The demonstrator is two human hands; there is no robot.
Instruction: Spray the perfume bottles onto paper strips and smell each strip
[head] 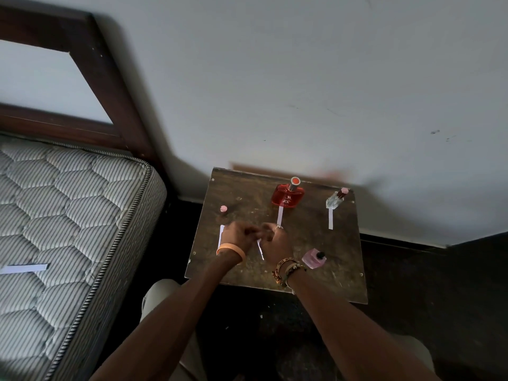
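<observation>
On a small dark wooden table (316, 281), my left hand (237, 236) and my right hand (276, 243) meet at the middle. Between them runs a white paper strip (260, 250), pinched where the fingers meet; the blur hides which fingers hold it. A red perfume bottle (288, 194) stands at the back with a strip (280, 215) in front of it. At the back right, a clear bottle (336, 199) has its own strip (330, 219). A pink bottle (314, 259) lies by my right wrist. Another strip (220, 235) lies left of my left hand.
A small pink cap (223, 208) sits at the table's back left. A mattress (68, 215) in a dark wooden bed frame is to the left, with a paper strip (24, 268) on it. The wall (302, 78) is right behind the table.
</observation>
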